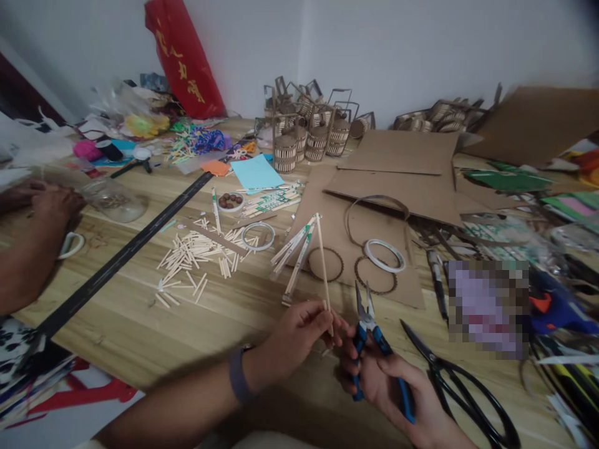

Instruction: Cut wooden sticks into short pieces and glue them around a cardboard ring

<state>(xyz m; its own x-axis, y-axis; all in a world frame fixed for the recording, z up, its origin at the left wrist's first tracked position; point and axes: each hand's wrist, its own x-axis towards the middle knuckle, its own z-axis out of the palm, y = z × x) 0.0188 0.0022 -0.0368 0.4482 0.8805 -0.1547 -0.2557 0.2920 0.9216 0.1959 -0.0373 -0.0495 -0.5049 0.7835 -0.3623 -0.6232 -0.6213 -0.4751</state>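
Observation:
My left hand (299, 333) pinches the near end of a long wooden chopstick (322, 262), which points away across the table. My right hand (388, 386) grips blue-handled pliers (369, 327), their jaws slightly apart and pointing up just right of the stick. Beyond my hands lie several chopsticks in paper sleeves (294, 249) and a scatter of short cut stick pieces (191, 259).
Black scissors (456, 383) lie right of my right hand. Cardboard sheets (397, 181), tape rolls (384, 254), small woven baskets (304, 137) and a long black ruler (126, 255) cover the wooden table (140, 324). Another person's arm (32, 243) rests at the left by a glass jar (115, 199).

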